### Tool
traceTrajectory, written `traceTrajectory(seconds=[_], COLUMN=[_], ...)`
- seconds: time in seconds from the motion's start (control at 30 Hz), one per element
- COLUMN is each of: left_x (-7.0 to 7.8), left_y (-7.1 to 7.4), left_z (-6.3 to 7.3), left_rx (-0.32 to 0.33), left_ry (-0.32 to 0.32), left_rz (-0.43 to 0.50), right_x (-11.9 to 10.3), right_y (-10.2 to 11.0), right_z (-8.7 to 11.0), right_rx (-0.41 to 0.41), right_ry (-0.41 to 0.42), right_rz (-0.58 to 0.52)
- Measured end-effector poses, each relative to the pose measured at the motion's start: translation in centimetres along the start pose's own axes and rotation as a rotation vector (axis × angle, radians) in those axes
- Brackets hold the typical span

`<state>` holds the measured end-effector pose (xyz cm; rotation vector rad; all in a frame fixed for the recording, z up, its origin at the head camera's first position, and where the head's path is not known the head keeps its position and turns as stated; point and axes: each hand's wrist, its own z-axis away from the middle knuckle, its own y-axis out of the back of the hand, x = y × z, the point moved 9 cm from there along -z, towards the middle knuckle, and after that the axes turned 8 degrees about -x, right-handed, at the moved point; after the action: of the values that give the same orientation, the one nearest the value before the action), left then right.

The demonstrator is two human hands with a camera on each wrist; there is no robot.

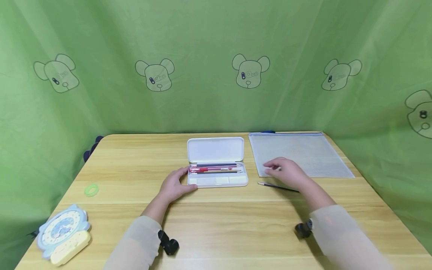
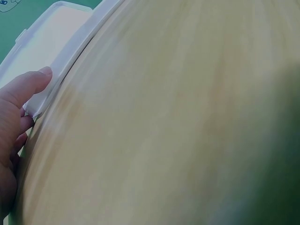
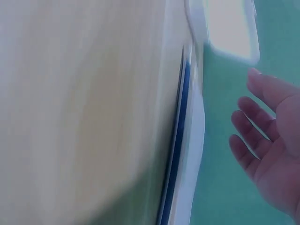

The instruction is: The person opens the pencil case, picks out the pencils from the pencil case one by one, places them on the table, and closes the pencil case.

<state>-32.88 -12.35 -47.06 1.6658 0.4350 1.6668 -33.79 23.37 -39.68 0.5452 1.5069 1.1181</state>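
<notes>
An open white pencil case (image 1: 217,182) lies at the middle of the table with its lid (image 1: 215,149) tipped back; several pencils and pens (image 1: 216,169) lie side by side in it. My left hand (image 1: 173,185) grips its left end, with the thumb over the front rim in the left wrist view and the other fingers at the side. My right hand (image 1: 287,172) hovers over the near left part of a white mesh zip pouch (image 1: 310,155), fingers loosely bent and holding nothing. Below it, a dark pencil (image 1: 278,186) lies on the table, its far end toward the case.
A light green ring (image 1: 91,190) lies on the left side of the wooden table (image 1: 216,225). Near the front left stands a blue toy clock (image 1: 63,228) with a cream base. Green curtain (image 1: 209,97) with bear drawings hangs behind the table and along both sides.
</notes>
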Motion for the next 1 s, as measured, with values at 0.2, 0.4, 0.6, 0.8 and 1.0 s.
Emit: traceTrajectory(seconds=[0.2,0.4,0.6,0.8,1.0], left_x=[0.1,0.2,0.2,0.1,0.0], left_y=[0.0,-0.1,-0.1,0.0,0.0], left_z=[0.0,-0.1,0.0,0.1,0.2], left_rx=[0.007,0.004,0.000,0.003,-0.002], left_ry=[-0.011,-0.014,-0.009,-0.002,0.002], left_rz=[0.005,0.009,0.017,0.015,0.018], right_x=[-3.6,-5.5,-6.3,-6.9,-7.0], right_y=[-2.7,-5.1,-6.3,-6.8,-7.2], right_z=[-3.7,-5.9,-7.0,-7.2,-7.2], right_rx=[-0.046,-0.145,-0.211,-0.250,-0.280], right_ry=[0.026,0.013,0.026,0.054,0.049], right_rz=[-0.024,0.010,0.115,0.227,0.283])
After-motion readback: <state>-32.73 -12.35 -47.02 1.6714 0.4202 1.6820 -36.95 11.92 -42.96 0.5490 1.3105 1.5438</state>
